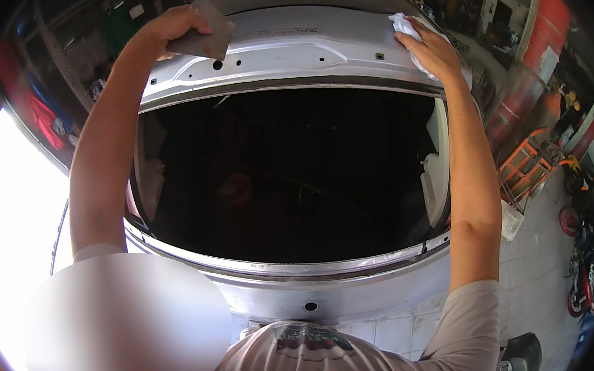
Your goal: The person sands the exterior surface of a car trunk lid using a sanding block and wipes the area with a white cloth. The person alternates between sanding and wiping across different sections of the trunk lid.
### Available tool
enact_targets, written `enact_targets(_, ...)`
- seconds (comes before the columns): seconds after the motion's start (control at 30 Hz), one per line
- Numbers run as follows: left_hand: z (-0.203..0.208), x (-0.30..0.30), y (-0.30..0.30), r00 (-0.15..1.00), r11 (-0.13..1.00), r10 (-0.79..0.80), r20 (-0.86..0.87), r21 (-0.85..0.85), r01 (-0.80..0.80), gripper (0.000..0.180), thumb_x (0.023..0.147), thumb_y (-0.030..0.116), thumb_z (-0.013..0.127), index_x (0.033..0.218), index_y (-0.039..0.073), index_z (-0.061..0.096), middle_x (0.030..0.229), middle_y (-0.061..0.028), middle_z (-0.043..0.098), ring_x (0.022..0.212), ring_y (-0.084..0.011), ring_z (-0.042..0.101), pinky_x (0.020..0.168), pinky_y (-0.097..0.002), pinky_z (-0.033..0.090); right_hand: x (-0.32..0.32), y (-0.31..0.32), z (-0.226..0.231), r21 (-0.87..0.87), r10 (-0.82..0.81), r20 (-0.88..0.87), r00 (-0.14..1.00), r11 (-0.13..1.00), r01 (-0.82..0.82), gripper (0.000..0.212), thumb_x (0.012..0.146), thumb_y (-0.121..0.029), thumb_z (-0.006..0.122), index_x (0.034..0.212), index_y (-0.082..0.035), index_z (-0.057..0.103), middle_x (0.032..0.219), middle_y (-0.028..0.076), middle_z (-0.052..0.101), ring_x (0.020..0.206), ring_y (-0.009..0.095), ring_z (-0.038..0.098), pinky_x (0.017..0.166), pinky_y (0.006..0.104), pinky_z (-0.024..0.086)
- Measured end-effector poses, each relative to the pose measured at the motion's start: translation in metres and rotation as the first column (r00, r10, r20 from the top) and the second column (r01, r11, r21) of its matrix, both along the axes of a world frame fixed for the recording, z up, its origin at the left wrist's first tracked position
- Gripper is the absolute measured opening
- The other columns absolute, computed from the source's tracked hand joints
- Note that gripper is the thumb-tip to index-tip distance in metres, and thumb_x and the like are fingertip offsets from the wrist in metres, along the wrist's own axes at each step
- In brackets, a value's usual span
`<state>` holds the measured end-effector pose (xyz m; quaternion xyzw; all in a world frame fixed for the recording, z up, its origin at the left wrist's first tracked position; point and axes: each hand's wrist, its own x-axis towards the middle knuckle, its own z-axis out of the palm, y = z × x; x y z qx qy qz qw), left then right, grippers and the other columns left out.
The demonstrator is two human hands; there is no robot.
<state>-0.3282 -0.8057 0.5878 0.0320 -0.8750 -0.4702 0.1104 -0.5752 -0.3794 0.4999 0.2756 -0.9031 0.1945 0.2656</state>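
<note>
Both my arms reach up and forward over the back of a silver car body (278, 30). My left hand (176, 26) is closed on a stiff-looking grey-brown sheet, apparently sandpaper (214, 38), at the upper left of the bare metal panel. At the upper right, a crumpled white cloth (404, 26) lies under my right hand (434, 48), whose fingers press it onto the panel's corner. Several small holes run along the panel between my hands. Below it spreads a wide dark window area (289, 175) with a metal frame.
On the right are a red pillar (522, 77), an orange metal frame (529, 164) and a red wheeled machine (583, 271) on pale floor tiles. Bright light comes in at the left. A lower silver panel (361, 295) lies close to my body.
</note>
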Motion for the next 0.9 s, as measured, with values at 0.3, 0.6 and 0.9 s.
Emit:
enact_targets(0.3,0.001,-0.019,0.071,0.999,0.999,-0.025,-0.043,0.036,0.026,0.051,0.08,0.004,0.071,0.13,0.001,0.068,0.121,-0.0171,0.073,0.114,-0.0301,0.072,0.103,-0.0423,0.059,-0.003,0.019,0.002,-0.009,0.084,0.024,0.996,0.996,-0.084,0.086,0.09,-0.077,0.053,0.16,-0.027,0.048,0.159,0.002,0.056,0.14,0.03,0.057,0.117,0.0403,0.044)
enact_targets(0.6,-0.001,-0.065,0.121,0.98,0.98,0.196,-0.046,-0.035,-0.197,0.031,0.088,0.011,0.075,0.114,-0.005,0.071,0.099,-0.0189,0.076,0.09,-0.027,0.075,0.079,-0.0386,0.058,-0.004,0.003,-0.005,-0.094,0.168,0.01,0.986,0.982,-0.167,0.086,0.091,-0.078,0.051,0.157,-0.024,0.054,0.159,0.003,0.056,0.14,0.032,0.058,0.119,0.0415,0.043)
enact_targets(0.9,-0.012,-0.015,0.035,0.997,0.996,0.076,-0.032,0.059,-0.074,0.057,0.08,0.008,0.073,0.137,0.005,0.066,0.123,-0.0185,0.072,0.103,-0.0305,0.074,0.092,-0.0426,0.063,-0.004,0.014,-0.004,-0.147,0.168,0.032,0.985,0.976,-0.161,0.086,0.092,-0.078,0.049,0.157,-0.023,0.053,0.15,0.013,0.063,0.138,0.037,0.058,0.116,0.0422,0.043)
